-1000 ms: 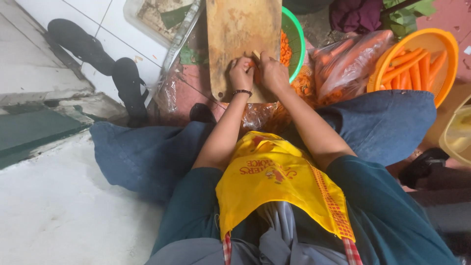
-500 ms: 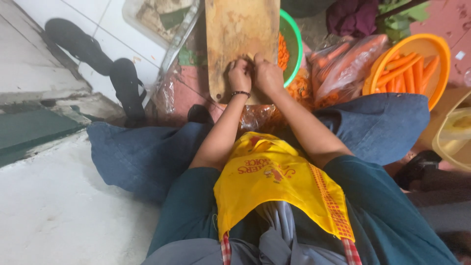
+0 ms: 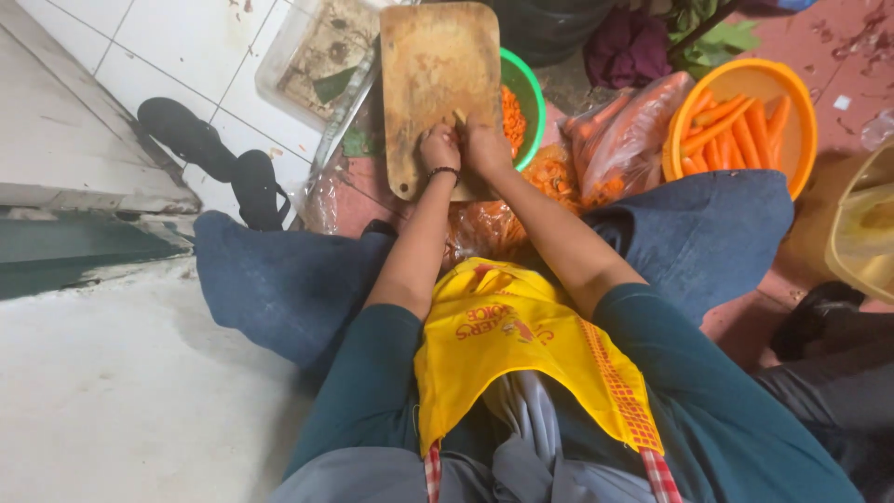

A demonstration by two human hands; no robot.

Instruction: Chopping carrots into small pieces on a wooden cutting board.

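Observation:
A worn wooden cutting board (image 3: 438, 65) lies on the floor in front of my knees. Both hands rest together on its near end, fingers curled. My left hand (image 3: 440, 149), with a dark band on the wrist, presses against my right hand (image 3: 486, 149). A small pale piece (image 3: 458, 116) sticks up between them; I cannot tell what it is. A green bowl (image 3: 533, 84) with chopped carrot inside sits right of the board, touching it.
An orange bowl (image 3: 680, 149) of peeled carrots stands at the right, beside clear bags of carrots (image 3: 624, 140). A clear plastic tray (image 3: 317, 65) and black sandals (image 3: 214, 158) lie left. A yellow container (image 3: 866, 233) is at the far right, a raised step (image 3: 74, 168) at left.
Both hands stay pressed together at the near end of the board, with only small shifts. The view has moved slightly.

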